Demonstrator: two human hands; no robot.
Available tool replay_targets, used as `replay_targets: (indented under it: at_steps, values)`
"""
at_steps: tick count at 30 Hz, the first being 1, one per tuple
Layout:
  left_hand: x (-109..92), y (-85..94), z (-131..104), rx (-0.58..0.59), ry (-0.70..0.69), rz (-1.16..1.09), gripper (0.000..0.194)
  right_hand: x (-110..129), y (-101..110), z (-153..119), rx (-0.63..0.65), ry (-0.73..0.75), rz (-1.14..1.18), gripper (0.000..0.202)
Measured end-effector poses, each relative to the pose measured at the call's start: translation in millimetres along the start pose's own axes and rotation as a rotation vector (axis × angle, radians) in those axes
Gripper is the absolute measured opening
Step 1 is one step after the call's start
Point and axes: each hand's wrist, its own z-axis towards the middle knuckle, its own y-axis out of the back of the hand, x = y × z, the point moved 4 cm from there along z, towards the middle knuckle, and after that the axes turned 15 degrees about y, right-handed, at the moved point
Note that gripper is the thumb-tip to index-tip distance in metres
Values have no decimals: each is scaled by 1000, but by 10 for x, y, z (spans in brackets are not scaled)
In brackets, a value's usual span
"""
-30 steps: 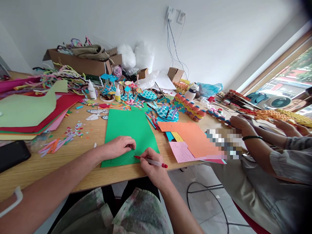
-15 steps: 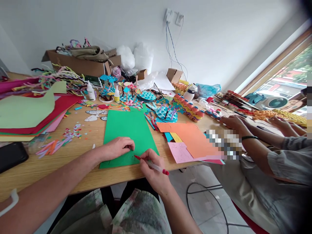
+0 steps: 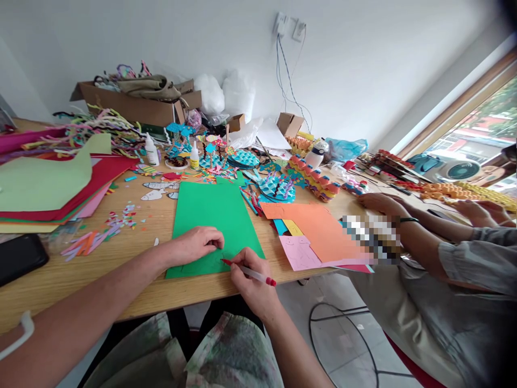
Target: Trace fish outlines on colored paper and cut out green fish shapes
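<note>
A green sheet of paper (image 3: 212, 215) lies on the table in front of me, with thin dark drawn lines near its lower edge. My right hand (image 3: 252, 275) pinches a red felt-tip pen (image 3: 256, 276) with a pale barrel; its tip meets the sheet near the bottom, beside those lines. On the left part of the same sheet rests my left hand (image 3: 197, 245), fingers loosely bent and apart from the thumb, holding nothing. To the right sit an orange sheet (image 3: 323, 231) and a pink piece (image 3: 299, 252) bearing drawn lines.
Stacked coloured paper (image 3: 48, 188) and a phone (image 3: 20, 258) are at left, near paper scraps (image 3: 92, 237). Glue bottles (image 3: 152, 151), felt-tip pens (image 3: 251, 202) and blue paper crafts (image 3: 277, 187) stand behind. Another person's arm (image 3: 420, 240) reaches over the table at right.
The pen tip has shifted slightly left on the green sheet, and my right hand has moved a little with it. My left hand stays put. The other person's hands have moved slightly.
</note>
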Motion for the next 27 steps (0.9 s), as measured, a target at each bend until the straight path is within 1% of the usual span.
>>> replay_targets:
  at_steps: [17, 27]
  values:
    - [2, -3, -9, 6, 10, 10, 17, -17, -3, -1, 6, -4, 12, 10]
    - [-14, 0, -9, 10, 20, 22, 16, -25, -16, 0, -13, 4, 1, 10]
